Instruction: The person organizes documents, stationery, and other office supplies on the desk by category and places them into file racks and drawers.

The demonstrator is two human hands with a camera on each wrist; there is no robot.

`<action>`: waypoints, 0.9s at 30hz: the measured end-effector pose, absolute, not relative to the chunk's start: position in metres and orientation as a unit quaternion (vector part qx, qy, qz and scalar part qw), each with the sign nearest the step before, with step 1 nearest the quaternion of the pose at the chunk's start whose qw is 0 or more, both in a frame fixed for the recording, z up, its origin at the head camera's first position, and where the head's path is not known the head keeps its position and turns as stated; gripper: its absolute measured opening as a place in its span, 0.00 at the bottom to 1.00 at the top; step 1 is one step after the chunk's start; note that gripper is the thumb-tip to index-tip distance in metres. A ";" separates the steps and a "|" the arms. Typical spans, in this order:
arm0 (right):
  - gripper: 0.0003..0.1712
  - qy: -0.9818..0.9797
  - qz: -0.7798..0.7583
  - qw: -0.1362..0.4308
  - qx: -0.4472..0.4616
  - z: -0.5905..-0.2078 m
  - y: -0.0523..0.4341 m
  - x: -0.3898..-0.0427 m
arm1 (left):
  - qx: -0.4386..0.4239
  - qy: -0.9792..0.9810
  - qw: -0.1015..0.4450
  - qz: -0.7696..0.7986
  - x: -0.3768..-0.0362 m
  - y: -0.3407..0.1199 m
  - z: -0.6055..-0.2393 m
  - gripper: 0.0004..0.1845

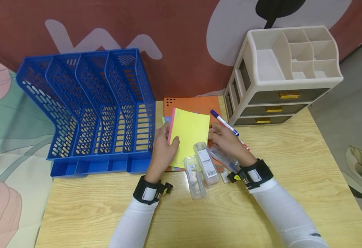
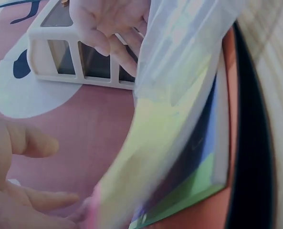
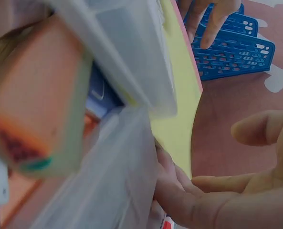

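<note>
A yellow notebook (image 1: 191,129) with a pink spine lies on top of a small stack, with an orange folder (image 1: 196,102) beneath. At its spine edge, fingers of my left hand (image 1: 163,146) touch the pink strip; the thumb is spread apart from them. On the opposite edge rest fingers of my right hand (image 1: 225,137), its thumb also held away in the right wrist view. Over the notebook's near corner lean a labelled clear plastic case (image 1: 205,160) and a clear box (image 1: 194,181) with slim white items inside. Another clear container (image 1: 222,156) lies partly under my right hand.
A blue file rack (image 1: 106,103) stands at left. At back right is a white drawer unit (image 1: 280,82) with open compartments on top. A blue marker (image 1: 224,122) and a red marker (image 1: 244,145) lie right of the stack. A blurred orange-and-green block (image 3: 41,95) shows close up.
</note>
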State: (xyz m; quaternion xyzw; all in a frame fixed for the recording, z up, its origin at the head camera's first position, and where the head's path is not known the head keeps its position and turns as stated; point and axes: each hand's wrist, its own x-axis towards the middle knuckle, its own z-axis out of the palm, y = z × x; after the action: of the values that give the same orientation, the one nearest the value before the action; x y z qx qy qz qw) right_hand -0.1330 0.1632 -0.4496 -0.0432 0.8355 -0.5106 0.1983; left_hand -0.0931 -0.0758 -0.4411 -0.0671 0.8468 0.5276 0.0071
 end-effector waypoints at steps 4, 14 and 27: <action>0.26 0.804 -0.563 0.187 -0.028 -0.451 0.160 -0.133 | -0.063 0.826 0.021 0.559 -0.096 -0.075 -0.443 0.40; 0.31 0.754 -0.628 0.194 -0.015 -0.453 0.155 -0.134 | -0.052 0.790 0.033 0.610 -0.098 -0.076 -0.444 0.38; 0.29 0.739 -0.645 0.190 -0.038 -0.448 0.149 -0.136 | -0.045 0.777 0.041 0.626 -0.102 -0.086 -0.432 0.32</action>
State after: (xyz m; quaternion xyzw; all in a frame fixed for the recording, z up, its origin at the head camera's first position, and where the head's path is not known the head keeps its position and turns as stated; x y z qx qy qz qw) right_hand -0.1360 0.1493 -0.4482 -0.0382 0.7394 -0.6449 0.1896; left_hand -0.1018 -0.0864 -0.4320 -0.0451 0.7774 0.6261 0.0408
